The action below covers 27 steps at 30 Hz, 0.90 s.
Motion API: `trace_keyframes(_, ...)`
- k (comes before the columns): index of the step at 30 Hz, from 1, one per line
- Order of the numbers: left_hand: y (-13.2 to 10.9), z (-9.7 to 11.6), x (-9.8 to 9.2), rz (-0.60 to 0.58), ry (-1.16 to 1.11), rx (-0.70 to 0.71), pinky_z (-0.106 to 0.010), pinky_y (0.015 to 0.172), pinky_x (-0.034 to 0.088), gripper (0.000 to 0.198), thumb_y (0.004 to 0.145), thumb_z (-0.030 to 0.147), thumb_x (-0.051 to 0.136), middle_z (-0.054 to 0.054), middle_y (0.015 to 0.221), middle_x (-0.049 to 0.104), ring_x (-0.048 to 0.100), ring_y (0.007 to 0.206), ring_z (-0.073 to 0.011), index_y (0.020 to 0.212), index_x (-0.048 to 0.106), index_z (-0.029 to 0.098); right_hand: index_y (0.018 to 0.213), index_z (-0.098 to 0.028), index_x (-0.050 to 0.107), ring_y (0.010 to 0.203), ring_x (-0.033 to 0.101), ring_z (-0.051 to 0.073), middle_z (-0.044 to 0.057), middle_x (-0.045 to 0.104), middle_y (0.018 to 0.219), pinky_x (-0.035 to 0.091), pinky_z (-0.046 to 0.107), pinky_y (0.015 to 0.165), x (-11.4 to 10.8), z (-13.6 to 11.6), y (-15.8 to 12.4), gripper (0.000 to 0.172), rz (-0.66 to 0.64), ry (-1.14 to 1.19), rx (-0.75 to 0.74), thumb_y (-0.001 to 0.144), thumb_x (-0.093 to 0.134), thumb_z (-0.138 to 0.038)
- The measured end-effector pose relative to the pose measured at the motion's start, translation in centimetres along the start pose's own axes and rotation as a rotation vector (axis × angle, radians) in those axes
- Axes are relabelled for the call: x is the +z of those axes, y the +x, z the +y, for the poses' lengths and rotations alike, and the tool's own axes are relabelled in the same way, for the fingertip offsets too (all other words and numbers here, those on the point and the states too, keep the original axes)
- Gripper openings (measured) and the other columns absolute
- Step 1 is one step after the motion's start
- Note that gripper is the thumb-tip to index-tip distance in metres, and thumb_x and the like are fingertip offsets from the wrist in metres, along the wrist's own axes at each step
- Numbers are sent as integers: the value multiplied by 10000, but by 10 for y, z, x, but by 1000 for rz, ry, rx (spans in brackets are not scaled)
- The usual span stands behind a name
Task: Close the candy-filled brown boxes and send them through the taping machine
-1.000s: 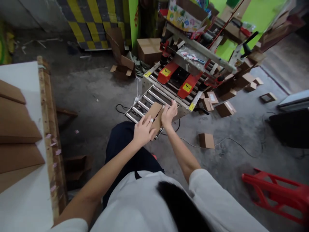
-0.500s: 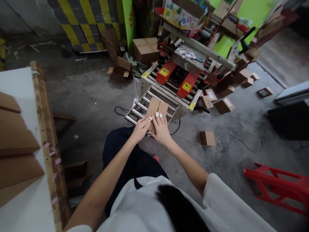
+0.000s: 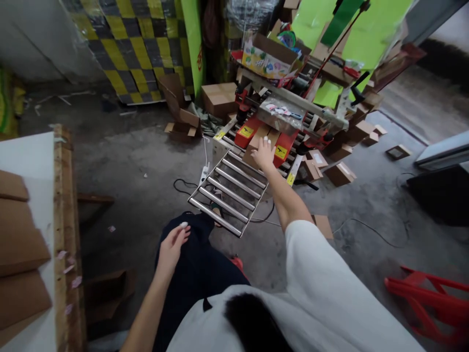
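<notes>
Right hand [image 3: 264, 154] lies, fingers extended, on the cardboard box [image 3: 254, 143] between two red guides [image 3: 241, 142]; left hand [image 3: 171, 250], fingers loosely bent, is over the dark trousers [image 3: 200, 269]; metal roller frame [image 3: 231, 193] adjoins the near end of the machine [image 3: 311, 105]

Dim light, glare on metal rollers [image 3: 231, 193]

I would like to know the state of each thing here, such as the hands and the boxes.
Left hand: loosely curled, nothing seen in it.
Right hand: open, laid on the small carton.
Small carton: between the red guides, flaps apparently folded shut.
Printed box: open at the top.
Floor carton with raised flap: open.
Larger brown carton: closed.
</notes>
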<state>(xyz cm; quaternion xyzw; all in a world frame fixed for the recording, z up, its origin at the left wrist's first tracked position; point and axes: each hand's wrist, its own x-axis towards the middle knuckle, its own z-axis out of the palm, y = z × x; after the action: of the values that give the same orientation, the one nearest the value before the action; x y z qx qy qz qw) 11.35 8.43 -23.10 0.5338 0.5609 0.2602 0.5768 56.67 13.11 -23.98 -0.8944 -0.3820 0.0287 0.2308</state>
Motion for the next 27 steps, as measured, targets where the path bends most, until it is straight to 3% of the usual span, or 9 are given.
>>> trace_keyframes(3, -24, -6, -36, 150, 0, 5, -505, 965, 561, 698, 627, 682, 778, -142, 1123, 737, 717, 1008, -299, 1096, 696, 171, 1535, -69, 314, 1507, 199, 358, 254, 254, 1606, 79, 666, 1195, 14, -43, -58, 686, 21, 57, -60, 923, 569, -246)
trace_keyframes(6, -46, -14, -70, 304, 2, 27, -550, 1038, 513, 664, 655, 651, 771, -118, 1106, 736, 713, 997, -283, 1103, 690, 167, 1473, -196, 459, 1457, 346, 292, 172, 429, 1536, 74, 648, 1214, 46, -94, -159, 567, -224, 232, -363, 928, 596, -267)
trace_keyframes(10, -74, -11, -106, 517, 15, 160, -505, 1004, 546, 547, 704, 581, 754, -74, 1092, 729, 712, 937, -239, 1091, 691, 199, 1263, -262, 652, 1335, 518, 264, 101, 607, 1383, 196, 644, 1197, 65, -145, -260, 340, -532, 512, -450, 924, 629, -284)
trace_keyframes(12, -95, -1, -119, 658, 43, 261, -443, 955, 570, 495, 742, 538, 737, -82, 1083, 721, 708, 913, -214, 1084, 681, 185, 1186, -242, 695, 1256, 587, 252, 94, 671, 1291, 320, 559, 1174, 57, -157, -283, 278, -567, 621, -501, 920, 613, -245)
trace_keyframes(15, -127, 16, -145, 956, 108, 478, -372, 942, 556, 443, 829, 461, 679, -118, 1143, 686, 686, 1003, -204, 1153, 626, 163, 1155, -209, 713, 1154, 646, 245, 105, 710, 1193, 479, 426, 1053, 57, -174, -294, 279, -553, 769, -603, 919, 567, -238)
trace_keyframes(18, -162, 27, -189, 1323, 252, 728, -364, 1010, 503, 468, 881, 414, 625, -145, 1303, 588, 615, 1168, -212, 1267, 515, 173, 1112, -204, 727, 1064, 681, 249, 96, 730, 1114, 531, 393, 966, 67, -209, -311, 267, -624, 838, -690, 911, 558, -253)
trace_keyframes(20, -189, 28, -227, 1554, 341, 811, -382, 1060, 462, 498, 889, 399, 599, -151, 1380, 514, 561, 1237, -220, 1312, 451, 181, 1091, -215, 732, 1033, 688, 241, 84, 733, 1093, 540, 377, 944, 61, -240, -335, 252, -702, 855, -796, 908, 561, -235)
trace_keyframes(23, -211, 18, -291, 1732, 257, 674, -376, 1076, 437, 408, 911, 326, 523, -123, 1364, 497, 536, 1227, -195, 1284, 433, 185, 1173, -205, 698, 1062, 665, 229, 93, 701, 1137, 534, 354, 961, 34, -303, -376, 289, -731, 916, -964, 906, 588, -208)
trace_keyframes(27, -190, 1, -359, 1545, -181, 162, -325, 951, 493, 219, 935, 270, 417, -55, 1157, 563, 562, 1090, -146, 1137, 477, 209, 1364, -201, 576, 1268, 529, 266, 145, 548, 1342, 461, 393, 1085, 1, -404, -406, 508, -534, 984, -1100, 871, 691, -249)
